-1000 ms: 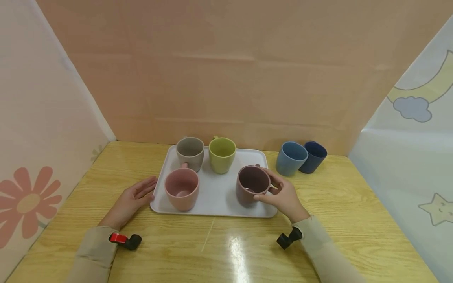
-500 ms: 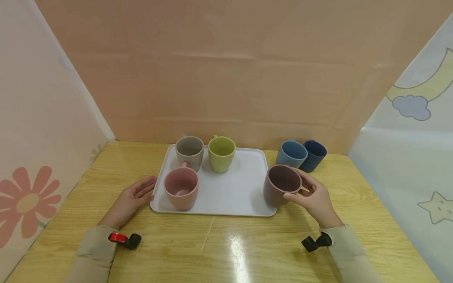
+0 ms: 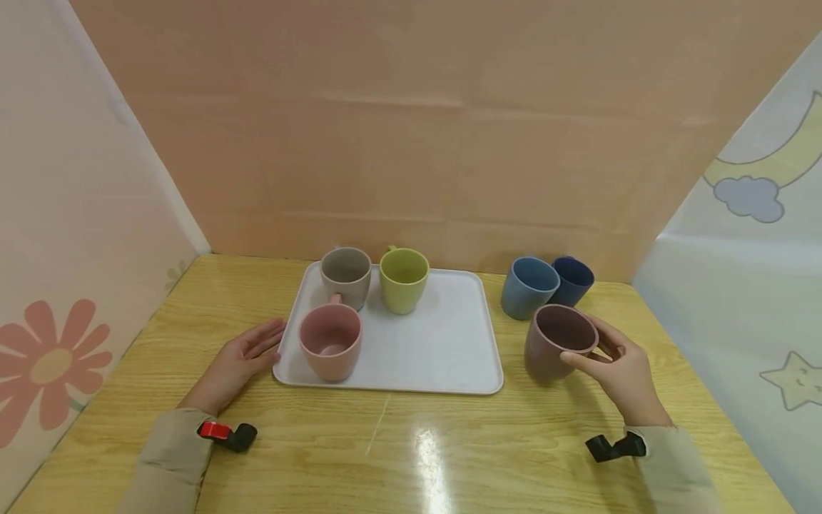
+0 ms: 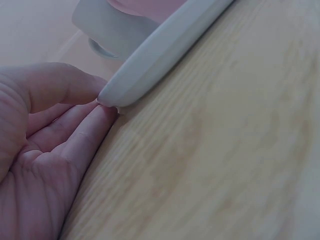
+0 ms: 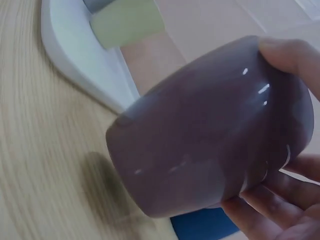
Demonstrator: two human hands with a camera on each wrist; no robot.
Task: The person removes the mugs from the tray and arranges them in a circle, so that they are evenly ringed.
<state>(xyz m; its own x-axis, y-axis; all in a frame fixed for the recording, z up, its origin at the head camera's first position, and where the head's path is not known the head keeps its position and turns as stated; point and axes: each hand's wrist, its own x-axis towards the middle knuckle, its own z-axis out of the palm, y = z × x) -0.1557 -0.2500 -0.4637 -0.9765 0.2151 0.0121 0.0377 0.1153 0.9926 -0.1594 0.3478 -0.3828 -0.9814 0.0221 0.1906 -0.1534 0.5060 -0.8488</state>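
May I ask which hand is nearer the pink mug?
Left: the left hand touches the white tray, left of the pink mug; the right hand is past the tray's opposite edge.

Mauve mug [image 3: 549, 355] and right hand [image 3: 626, 373] now farther right, past the tray [image 3: 433, 346].

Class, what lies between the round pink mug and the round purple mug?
A bare stretch of rectangular white tray, then bare yellow wood-grain tabletop, in the head view.

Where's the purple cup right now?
In the head view, the purple cup is in the right grip, right of the white tray and in front of the light blue cup.
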